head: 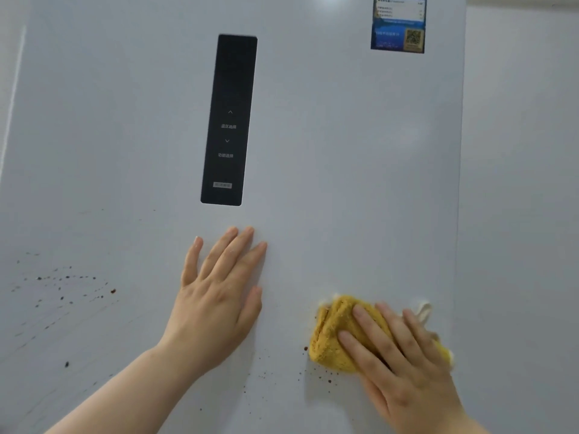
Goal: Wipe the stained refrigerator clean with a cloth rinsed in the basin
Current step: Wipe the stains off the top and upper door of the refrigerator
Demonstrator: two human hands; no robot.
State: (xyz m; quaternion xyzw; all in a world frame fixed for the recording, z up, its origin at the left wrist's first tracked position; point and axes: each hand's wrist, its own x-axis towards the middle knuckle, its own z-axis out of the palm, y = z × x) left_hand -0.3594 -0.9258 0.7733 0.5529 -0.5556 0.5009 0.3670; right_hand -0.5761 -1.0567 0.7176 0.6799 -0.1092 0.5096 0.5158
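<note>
1. Grip, right: pressing the yellow cloth (335, 333) against the refrigerator (344, 151) door with the right hand (404, 349). Straight, slightly spread fingers over the wad, with no pinch and no curl round it. Judged purpose: even pressure over a broad face for scrubbing.
2. Grip, left: left hand (219, 296) laid flat on bare door at 9 o'clock of the cloth, fingers straight and nearly together, holding nothing. Probably for bracing the body and steadying the door against the push of wiping.
3. Location of cloth: at 5 o'clock on the visible door face, well below the black control panel (227, 120), at 6 o'clock of the blue sticker (398, 25), near the door's right edge.
4. Appearance of cloth: yellow, napped, bunched into a thick wad. Pale edging at 1 o'clock of the wad. Blurred on the right side, so no finer detail readable.
5. Appearance of refrigerator: white and glossy. Dark reddish-brown specks (326, 375) at 6 to 7 o'clock of the cloth, just beside it. Wider spatter (62, 283) with faint streaks at 9 o'clock of the left hand, well apart from the cloth. No marks visible above the cloth.
6. Judgement: wiping under way, not complete, with both spatters not yet cleared. Basin not in view.
</note>
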